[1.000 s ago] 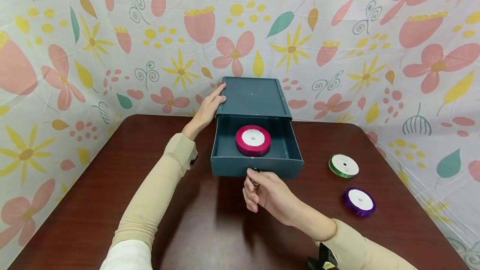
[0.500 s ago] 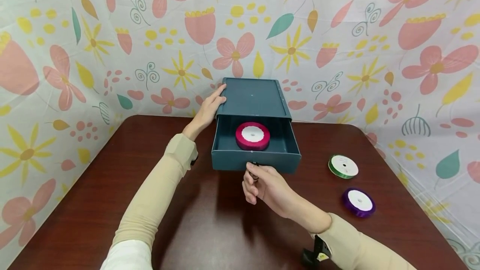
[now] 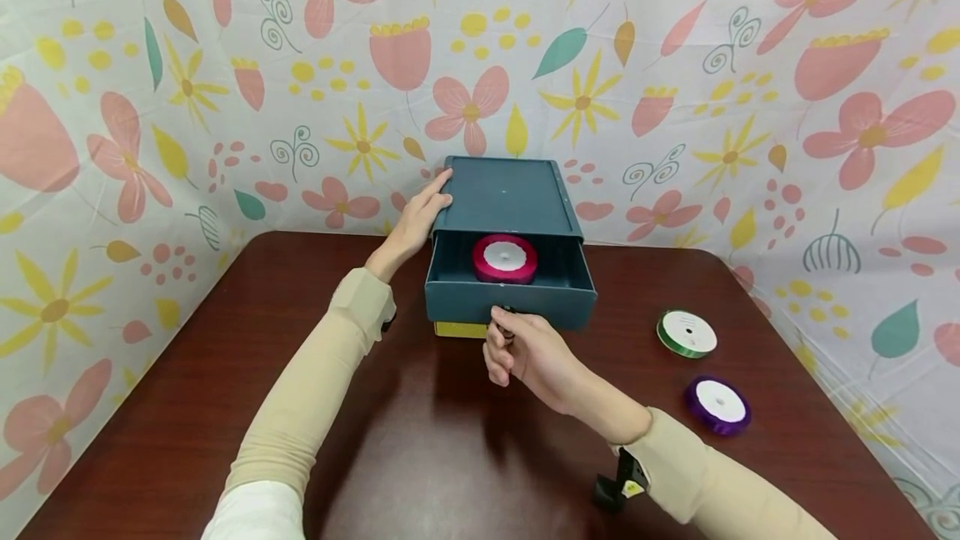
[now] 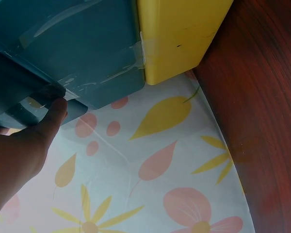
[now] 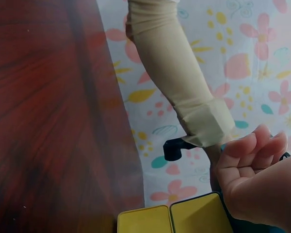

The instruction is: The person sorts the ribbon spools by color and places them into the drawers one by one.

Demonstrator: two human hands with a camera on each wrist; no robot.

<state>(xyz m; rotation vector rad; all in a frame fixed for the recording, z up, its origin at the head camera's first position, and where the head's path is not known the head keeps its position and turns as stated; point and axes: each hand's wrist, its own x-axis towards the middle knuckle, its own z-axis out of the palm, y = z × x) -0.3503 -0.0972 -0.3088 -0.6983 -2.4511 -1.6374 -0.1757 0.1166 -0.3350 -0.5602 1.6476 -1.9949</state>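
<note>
A blue drawer cabinet [image 3: 502,194] stands at the back of the table, with its drawer [image 3: 457,300] partly pulled out. Inside the drawer lies a spool of magenta ribbon [image 3: 505,258]. My right hand [image 3: 536,358] pinches the small dark drawer pull [image 3: 509,309] at the drawer's front, its other fingers curled below. The left hand [image 3: 411,227] rests against the cabinet's upper left edge, fingers fairly straight; in the left wrist view its thumb touches the blue side wall [image 4: 87,53]. The far fingers are partly hidden there.
A yellow drawer section [image 3: 460,329] shows beneath the blue drawer. To the right on the brown table [image 3: 360,457] lie a spool of green ribbon [image 3: 687,333] and a spool of purple ribbon [image 3: 717,405]. A flower-patterned cloth [image 3: 637,65] hangs behind the table.
My right hand has pushed the drawer inward, carrying the magenta spool farther back. A strip of yellow now shows below the drawer. The left hand has stayed in place.
</note>
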